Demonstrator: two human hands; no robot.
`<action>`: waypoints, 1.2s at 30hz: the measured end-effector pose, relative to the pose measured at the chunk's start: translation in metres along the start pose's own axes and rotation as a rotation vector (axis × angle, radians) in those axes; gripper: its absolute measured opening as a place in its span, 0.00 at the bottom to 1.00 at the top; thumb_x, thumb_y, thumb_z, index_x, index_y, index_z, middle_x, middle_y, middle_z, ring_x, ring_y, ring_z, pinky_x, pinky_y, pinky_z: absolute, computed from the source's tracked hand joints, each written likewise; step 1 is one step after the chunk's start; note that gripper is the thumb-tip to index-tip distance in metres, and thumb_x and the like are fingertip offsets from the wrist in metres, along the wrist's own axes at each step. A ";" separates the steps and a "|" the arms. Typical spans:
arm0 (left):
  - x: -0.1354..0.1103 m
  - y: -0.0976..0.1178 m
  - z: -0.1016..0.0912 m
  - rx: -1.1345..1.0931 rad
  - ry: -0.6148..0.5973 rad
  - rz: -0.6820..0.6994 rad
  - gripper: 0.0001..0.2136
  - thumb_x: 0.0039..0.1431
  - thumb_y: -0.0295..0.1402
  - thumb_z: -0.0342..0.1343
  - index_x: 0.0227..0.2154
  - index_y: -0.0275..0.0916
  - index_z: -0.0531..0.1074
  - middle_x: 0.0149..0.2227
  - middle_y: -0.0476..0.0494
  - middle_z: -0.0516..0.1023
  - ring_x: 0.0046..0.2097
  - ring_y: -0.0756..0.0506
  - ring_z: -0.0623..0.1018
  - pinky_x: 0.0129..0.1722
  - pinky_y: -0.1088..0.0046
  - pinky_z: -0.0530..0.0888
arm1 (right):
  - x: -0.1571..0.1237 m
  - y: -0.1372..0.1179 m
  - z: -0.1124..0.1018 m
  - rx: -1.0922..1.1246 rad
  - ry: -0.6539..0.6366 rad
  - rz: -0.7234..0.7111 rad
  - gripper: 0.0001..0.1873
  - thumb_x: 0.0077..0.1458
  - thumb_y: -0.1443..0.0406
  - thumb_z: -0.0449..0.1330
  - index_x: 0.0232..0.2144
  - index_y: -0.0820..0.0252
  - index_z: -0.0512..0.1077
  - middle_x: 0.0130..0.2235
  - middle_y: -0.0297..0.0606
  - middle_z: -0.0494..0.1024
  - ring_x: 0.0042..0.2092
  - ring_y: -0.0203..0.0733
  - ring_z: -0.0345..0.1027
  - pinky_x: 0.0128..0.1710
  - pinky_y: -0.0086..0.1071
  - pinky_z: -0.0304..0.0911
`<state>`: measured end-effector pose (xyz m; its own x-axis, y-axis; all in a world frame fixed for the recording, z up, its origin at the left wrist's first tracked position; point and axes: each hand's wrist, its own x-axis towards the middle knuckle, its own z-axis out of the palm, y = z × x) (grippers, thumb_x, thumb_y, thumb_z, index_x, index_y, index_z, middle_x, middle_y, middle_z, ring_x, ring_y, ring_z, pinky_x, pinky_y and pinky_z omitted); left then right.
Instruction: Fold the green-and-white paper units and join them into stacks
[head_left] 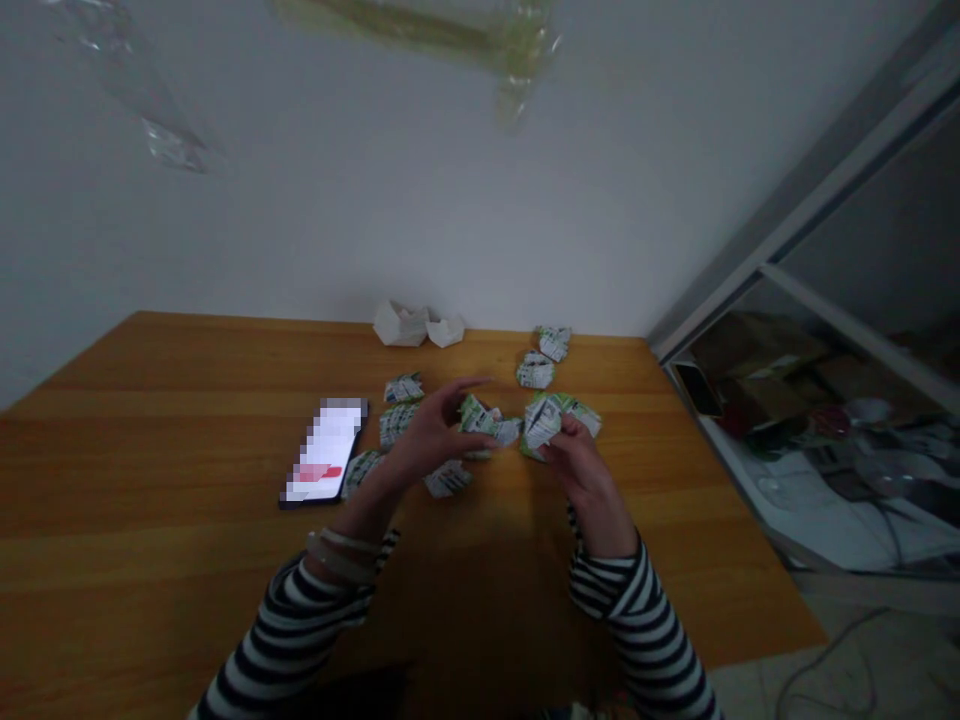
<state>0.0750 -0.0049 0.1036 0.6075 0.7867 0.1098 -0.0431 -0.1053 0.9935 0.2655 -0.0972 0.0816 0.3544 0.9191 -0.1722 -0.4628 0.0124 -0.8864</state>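
Note:
My right hand (589, 475) pinches a folded piece of printed paper (543, 420), green and white with dark text, just above the table. To its left, my left hand (431, 430) is open, thumb and index finger spread on either side of another folded printed paper (477, 416); whether they touch it I cannot tell. Folded papers of the same print lie around: one (583, 416) behind my right hand, one (448, 479) below my left hand, and one (397, 425) partly hidden by that hand.
A lit phone (326, 450) lies on the wooden table (187, 480) to the left. Two white folded paper shapes (403, 325) stand against the wall. More printed folded pieces (535, 371) sit at the back right. A glass-fronted cabinet (825, 420) borders the table's right side.

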 end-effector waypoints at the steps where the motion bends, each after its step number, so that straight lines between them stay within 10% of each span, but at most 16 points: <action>1: -0.004 -0.002 0.003 -0.105 0.026 -0.027 0.37 0.42 0.33 0.74 0.58 0.41 0.69 0.42 0.44 0.81 0.42 0.46 0.80 0.42 0.70 0.77 | -0.005 0.002 0.004 -0.004 -0.014 -0.006 0.10 0.34 0.65 0.72 0.26 0.55 0.80 0.28 0.33 0.82 0.29 0.37 0.71 0.31 0.29 0.66; 7: -0.022 -0.018 0.023 -0.391 0.108 -0.053 0.27 0.54 0.38 0.67 0.57 0.40 0.71 0.51 0.36 0.80 0.48 0.42 0.81 0.45 0.66 0.78 | -0.027 0.016 0.027 0.006 -0.043 -0.043 0.11 0.41 0.63 0.71 0.32 0.55 0.82 0.35 0.38 0.85 0.36 0.44 0.76 0.38 0.35 0.69; 14: -0.035 -0.015 0.019 -0.351 0.237 -0.031 0.23 0.56 0.40 0.65 0.54 0.39 0.75 0.46 0.40 0.83 0.46 0.43 0.81 0.48 0.63 0.78 | -0.020 0.012 0.017 -0.144 0.213 -0.246 0.05 0.39 0.66 0.70 0.24 0.56 0.79 0.25 0.29 0.79 0.30 0.37 0.70 0.36 0.31 0.65; 36: -0.061 0.022 0.050 0.027 0.244 0.071 0.19 0.71 0.45 0.44 0.56 0.41 0.68 0.53 0.40 0.77 0.49 0.45 0.76 0.49 0.69 0.74 | -0.045 -0.001 0.051 -0.518 -0.005 -0.381 0.08 0.44 0.70 0.62 0.17 0.58 0.68 0.21 0.29 0.71 0.27 0.35 0.65 0.31 0.28 0.62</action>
<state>0.0768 -0.0859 0.1176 0.3943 0.8998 0.1867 -0.0556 -0.1794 0.9822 0.2087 -0.1189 0.1119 0.4124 0.8896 0.1964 0.1476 0.1474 -0.9780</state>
